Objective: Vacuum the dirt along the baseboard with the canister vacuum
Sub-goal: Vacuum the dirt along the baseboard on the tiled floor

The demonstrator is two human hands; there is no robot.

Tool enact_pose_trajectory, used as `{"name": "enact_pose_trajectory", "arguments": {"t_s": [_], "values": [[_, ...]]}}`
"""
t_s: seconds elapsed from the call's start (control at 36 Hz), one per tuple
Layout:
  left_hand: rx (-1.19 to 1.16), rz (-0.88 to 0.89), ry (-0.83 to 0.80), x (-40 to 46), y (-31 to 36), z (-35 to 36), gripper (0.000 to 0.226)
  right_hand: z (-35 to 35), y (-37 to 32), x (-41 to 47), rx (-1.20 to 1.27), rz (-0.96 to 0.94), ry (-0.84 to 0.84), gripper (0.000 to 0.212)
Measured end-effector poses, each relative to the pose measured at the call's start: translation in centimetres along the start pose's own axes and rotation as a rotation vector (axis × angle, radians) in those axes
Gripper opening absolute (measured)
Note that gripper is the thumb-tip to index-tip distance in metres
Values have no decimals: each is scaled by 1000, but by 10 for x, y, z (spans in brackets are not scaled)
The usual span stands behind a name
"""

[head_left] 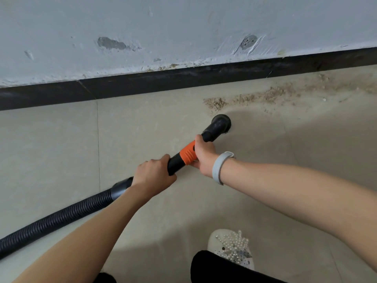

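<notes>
A black vacuum wand with an orange collar (188, 152) ends in a round black brush nozzle (221, 123) that sits on the beige tile floor. My right hand (204, 154) grips the wand just behind the nozzle, at the orange collar. My left hand (153, 172) grips the wand lower down, where the ribbed black hose (61, 217) joins it. A band of brown dirt (265, 97) lies on the floor just beyond the nozzle and runs right along the dark baseboard (183, 78). The canister is out of view.
A scuffed pale wall (183, 27) rises above the baseboard. My white shoe with beads (230, 248) stands at the bottom right, next to a dark trouser leg. The hose trails off the left edge across the floor (51, 150).
</notes>
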State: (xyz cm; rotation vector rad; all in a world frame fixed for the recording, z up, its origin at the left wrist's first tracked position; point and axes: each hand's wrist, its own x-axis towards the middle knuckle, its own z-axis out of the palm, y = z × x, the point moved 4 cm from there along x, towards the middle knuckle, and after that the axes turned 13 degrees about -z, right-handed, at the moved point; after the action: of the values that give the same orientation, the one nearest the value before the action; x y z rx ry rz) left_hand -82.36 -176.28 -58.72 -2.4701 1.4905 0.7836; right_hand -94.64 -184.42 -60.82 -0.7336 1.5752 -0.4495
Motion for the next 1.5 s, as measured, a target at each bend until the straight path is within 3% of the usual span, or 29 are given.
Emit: {"name": "enact_pose_trajectory", "arguments": {"t_s": [0.36,0.67,0.92,1.31,1.5], "values": [[-191,-190,118,17,-13,-11,16,37,-39,20,-102,-105,-168,46],[-206,-159,67,47,4,-29,17,34,-67,40,-191,-190,-112,31],[-232,-120,15,51,17,-25,15,19,-66,45,-248,-197,-38,33],[-133,-74,-156,56,39,-46,16,-16,-66,48,-27,-10,-105,33],[-42,-27,-318,48,50,-49,20,-29,-49,48,175,108,-128,47]]}}
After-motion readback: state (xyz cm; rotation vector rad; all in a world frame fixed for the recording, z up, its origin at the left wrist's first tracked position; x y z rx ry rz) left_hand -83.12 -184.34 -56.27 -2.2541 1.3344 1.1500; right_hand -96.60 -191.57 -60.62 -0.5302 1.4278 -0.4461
